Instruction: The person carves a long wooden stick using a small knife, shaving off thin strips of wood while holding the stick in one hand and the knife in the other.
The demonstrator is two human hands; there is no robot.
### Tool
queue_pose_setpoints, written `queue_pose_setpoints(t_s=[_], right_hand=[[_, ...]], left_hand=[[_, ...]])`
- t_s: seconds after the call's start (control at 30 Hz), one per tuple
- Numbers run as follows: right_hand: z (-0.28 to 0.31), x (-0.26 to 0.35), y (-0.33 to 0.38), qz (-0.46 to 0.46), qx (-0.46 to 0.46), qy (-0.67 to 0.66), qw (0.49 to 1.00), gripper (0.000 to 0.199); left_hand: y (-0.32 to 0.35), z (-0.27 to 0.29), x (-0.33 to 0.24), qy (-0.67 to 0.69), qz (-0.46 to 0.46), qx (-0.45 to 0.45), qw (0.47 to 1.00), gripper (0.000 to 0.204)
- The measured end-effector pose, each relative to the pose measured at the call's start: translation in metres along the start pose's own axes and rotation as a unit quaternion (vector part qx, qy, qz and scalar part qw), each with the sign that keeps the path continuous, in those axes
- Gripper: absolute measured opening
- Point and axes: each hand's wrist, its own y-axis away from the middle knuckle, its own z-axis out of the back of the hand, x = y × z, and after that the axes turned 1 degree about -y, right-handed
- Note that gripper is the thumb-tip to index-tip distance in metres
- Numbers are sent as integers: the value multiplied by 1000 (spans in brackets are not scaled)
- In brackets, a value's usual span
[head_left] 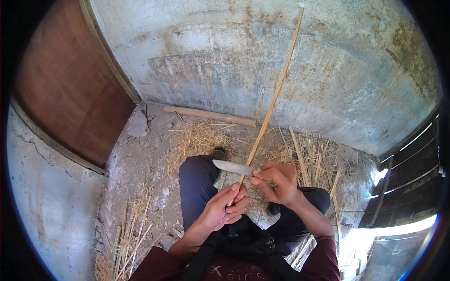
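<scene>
A long, thin bamboo strip (pixel 272 110) slants away from my lap toward the far wall, its far end high in the view. Around its near end my left hand (pixel 226 206) is closed, fingers wrapped about it. My right hand (pixel 277 180) grips a knife (pixel 230 166) by its handle, which the fingers mostly cover. The broad pale blade points left and lies across the strip just beyond my left hand. Whether the edge bites into the strip I cannot tell.
Pale shavings (pixel 199 140) lie heaped on the floor beyond my knees. Split strips (pixel 300 157) lie on the right, more (pixel 129 239) at the near left. A bamboo pole (pixel 211 115) lies along the stained wall (pixel 225 61). A brown door (pixel 70 79) stands left, dark slats (pixel 408 173) right.
</scene>
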Motion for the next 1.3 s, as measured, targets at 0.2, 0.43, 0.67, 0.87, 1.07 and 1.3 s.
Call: queue_pose_setpoints(t_s=[0.2,0.43,0.67,0.87,1.07,1.3], right_hand=[[-10,7,8,-25,5,-5,1000,19],[-7,14,10,-36,44,-16,998,18],[-11,15,8,-68,33,-54,996,17],[-13,17,6,-81,25,-46,995,15],[-15,16,5,-86,32,-21,996,17],[-19,19,0,-77,21,13,997,19]], left_hand=[[-2,-19,-3,-185,-45,-68,979,34],[-7,-1,9,-274,-108,-81,952,39],[-6,4,14,-302,-95,-127,940,49],[-11,-8,9,-382,-108,-192,898,58],[-14,-3,9,-417,-126,-201,877,56],[-14,2,10,-384,-121,-216,889,52]])
